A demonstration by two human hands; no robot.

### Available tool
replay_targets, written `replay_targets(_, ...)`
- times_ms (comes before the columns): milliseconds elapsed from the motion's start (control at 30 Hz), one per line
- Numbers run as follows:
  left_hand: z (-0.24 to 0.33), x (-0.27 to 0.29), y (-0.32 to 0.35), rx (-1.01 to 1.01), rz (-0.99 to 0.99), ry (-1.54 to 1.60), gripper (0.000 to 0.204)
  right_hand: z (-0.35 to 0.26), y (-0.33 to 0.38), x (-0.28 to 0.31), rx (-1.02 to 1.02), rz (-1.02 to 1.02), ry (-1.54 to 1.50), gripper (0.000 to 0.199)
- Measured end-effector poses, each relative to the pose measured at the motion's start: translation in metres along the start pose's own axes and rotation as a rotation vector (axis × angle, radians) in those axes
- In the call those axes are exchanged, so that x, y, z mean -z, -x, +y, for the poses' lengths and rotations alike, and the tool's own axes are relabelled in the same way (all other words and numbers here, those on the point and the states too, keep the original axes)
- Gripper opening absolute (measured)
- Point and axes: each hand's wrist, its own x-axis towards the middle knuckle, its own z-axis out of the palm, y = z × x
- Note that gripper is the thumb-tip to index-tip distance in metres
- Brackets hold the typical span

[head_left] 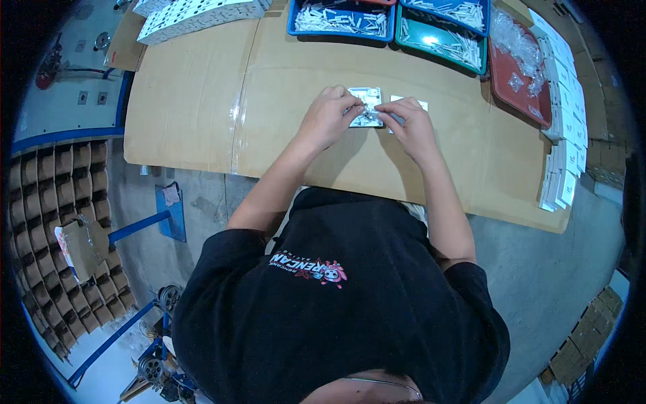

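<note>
1. Step in hand: the person works a small white plate-shaped part lying on the cardboard-covered table, at upper centre of the frame. This appears to be a fitting or assembly step.
2. The left hand grips the part's left edge with curled fingers. The right hand pinches narrowly at its right edge; whether it holds a small piece cannot be told.
3. A second white piece lies just beside the part, to the right.
4. Next move, as a judgement: steady holding by the left hand and fine pinch placement by the right.
5. Containers along the top edge: a blue tray and a green tray of white strips, and a red tray of clear bags.
6. White boxes stand in a row at right; a divided carton grid fills the left.
</note>
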Motion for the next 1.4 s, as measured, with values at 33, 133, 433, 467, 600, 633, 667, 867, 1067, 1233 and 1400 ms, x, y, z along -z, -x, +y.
replay_targets(33, -0.001, -0.001, 0.0, -0.003, 0.009, -0.043, 0.012, -0.002, -0.001, -0.001, 0.008, 0.004, 0.023, 0.016)
replay_targets(133, -0.001, -0.002, 0.002, -0.02, 0.055, -0.11, 0.012, -0.013, -0.006, 0.0, 0.027, 0.013, 0.076, 0.016)
replay_targets(433, -0.001, 0.002, 0.012, 0.163, 0.023, -0.216, 0.014, -0.001, -0.03, -0.009, 0.233, -0.062, 0.203, 0.016)
replay_targets(467, -0.002, 0.0, 0.013, 0.184, 0.02, -0.209, 0.014, 0.002, -0.031, -0.01, 0.237, -0.089, 0.218, 0.016)
replay_targets(600, -0.009, -0.001, 0.008, 0.218, 0.035, -0.195, 0.014, -0.003, -0.03, -0.006, 0.164, -0.17, 0.189, 0.016)
replay_targets(633, -0.009, -0.002, 0.004, 0.223, 0.035, -0.235, 0.015, -0.006, -0.031, -0.003, 0.11, -0.217, 0.195, 0.015)
replay_targets(667, -0.007, -0.003, 0.002, 0.227, 0.035, -0.275, 0.015, -0.008, -0.03, -0.001, 0.054, -0.263, 0.202, 0.015)
replay_targets(867, 0.001, -0.011, -0.002, 0.217, 0.077, -0.35, 0.014, -0.015, -0.025, 0.003, 0.057, -0.191, 0.271, 0.012)
replay_targets(1067, -0.006, -0.023, 0.004, 0.133, 0.187, -0.32, 0.018, -0.007, -0.011, -0.006, 0.156, -0.061, 0.359, 0.011)
replay_targets(1233, -0.012, -0.022, 0.011, 0.016, 0.227, -0.19, 0.02, -0.005, -0.009, -0.01, 0.151, -0.075, 0.378, 0.013)
replay_targets(1400, -0.008, -0.018, 0.003, 0.137, 0.105, -0.195, 0.022, -0.006, -0.008, -0.009, 0.135, -0.074, 0.379, 0.014)
